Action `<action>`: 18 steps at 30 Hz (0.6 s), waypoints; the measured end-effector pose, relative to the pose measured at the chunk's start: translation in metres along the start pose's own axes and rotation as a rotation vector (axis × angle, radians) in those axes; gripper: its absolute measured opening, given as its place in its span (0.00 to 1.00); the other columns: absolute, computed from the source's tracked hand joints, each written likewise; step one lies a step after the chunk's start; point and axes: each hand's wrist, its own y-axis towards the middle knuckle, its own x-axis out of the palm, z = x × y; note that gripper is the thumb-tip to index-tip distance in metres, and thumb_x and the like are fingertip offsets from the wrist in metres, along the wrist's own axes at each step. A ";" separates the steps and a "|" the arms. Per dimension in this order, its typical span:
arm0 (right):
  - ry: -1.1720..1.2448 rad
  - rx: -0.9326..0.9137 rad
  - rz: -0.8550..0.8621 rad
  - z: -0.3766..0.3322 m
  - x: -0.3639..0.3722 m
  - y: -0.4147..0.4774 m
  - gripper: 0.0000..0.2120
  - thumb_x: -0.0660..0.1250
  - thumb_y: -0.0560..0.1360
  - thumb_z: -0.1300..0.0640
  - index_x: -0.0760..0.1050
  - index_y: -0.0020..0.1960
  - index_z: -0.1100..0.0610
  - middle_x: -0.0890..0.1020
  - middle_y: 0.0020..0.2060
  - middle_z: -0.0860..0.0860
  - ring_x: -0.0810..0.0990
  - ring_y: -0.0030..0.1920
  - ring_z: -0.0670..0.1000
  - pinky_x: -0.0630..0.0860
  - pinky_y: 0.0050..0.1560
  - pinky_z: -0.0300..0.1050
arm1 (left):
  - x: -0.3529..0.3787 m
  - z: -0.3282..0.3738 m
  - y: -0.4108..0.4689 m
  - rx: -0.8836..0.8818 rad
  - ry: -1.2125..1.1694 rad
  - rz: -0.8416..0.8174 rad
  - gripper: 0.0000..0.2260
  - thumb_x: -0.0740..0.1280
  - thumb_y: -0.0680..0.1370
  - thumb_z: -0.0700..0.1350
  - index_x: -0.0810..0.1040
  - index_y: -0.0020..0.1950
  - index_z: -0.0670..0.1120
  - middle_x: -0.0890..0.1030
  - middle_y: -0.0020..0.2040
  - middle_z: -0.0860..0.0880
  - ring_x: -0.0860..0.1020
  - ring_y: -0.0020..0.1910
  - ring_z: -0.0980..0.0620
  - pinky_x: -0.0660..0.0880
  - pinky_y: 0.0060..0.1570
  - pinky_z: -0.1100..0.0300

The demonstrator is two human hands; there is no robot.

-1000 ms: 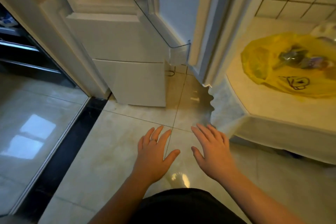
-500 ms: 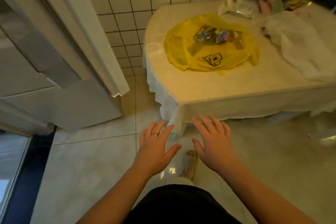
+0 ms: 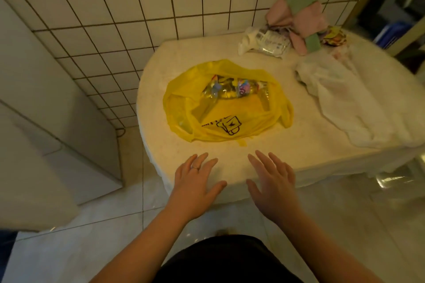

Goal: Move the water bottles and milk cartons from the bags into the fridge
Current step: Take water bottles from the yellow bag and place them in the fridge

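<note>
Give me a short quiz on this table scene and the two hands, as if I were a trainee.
1. True or false: the right hand is open and holds nothing.
2. What colour is the bag with the water bottles inside? A red, B yellow, C blue.
3. Fill in: the left hand wears a ____ on one finger.

Key: 1 true; 2 B; 3 ring.

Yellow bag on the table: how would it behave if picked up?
The yellow bag lies slumped flat on the table, so it is probably floppy and would sag around its load. The water bottles inside lie on their sides, so they would likely roll together and make it bottom-heavy.
</note>
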 end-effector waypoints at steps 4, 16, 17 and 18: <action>0.023 -0.008 -0.002 0.020 0.001 0.039 0.28 0.57 0.71 0.43 0.70 0.70 0.49 0.73 0.69 0.50 0.70 0.69 0.58 0.61 0.66 0.57 | -0.001 0.007 0.035 -0.034 0.010 0.000 0.35 0.43 0.72 0.72 0.59 0.76 0.60 0.55 0.79 0.54 0.49 0.78 0.50 0.49 0.74 0.52; 0.066 -0.088 -0.138 0.094 -0.001 0.158 0.29 0.62 0.71 0.44 0.69 0.72 0.48 0.72 0.71 0.49 0.68 0.72 0.58 0.65 0.67 0.62 | 0.023 0.035 0.127 -0.179 -0.061 0.079 0.33 0.49 0.73 0.70 0.66 0.74 0.56 0.64 0.75 0.53 0.59 0.74 0.50 0.59 0.71 0.51; 0.070 -0.104 -0.148 0.099 -0.002 0.169 0.29 0.61 0.71 0.44 0.69 0.72 0.48 0.71 0.71 0.48 0.67 0.72 0.58 0.64 0.67 0.62 | 0.023 0.037 0.135 -0.184 -0.058 0.090 0.33 0.49 0.73 0.70 0.66 0.74 0.56 0.64 0.75 0.53 0.60 0.74 0.50 0.59 0.71 0.51; 0.076 -0.125 -0.150 0.103 -0.002 0.181 0.29 0.61 0.71 0.44 0.70 0.72 0.48 0.72 0.71 0.49 0.67 0.72 0.58 0.65 0.67 0.62 | 0.023 0.039 0.143 -0.195 -0.060 0.100 0.33 0.49 0.73 0.70 0.66 0.74 0.56 0.65 0.75 0.53 0.60 0.74 0.50 0.59 0.72 0.51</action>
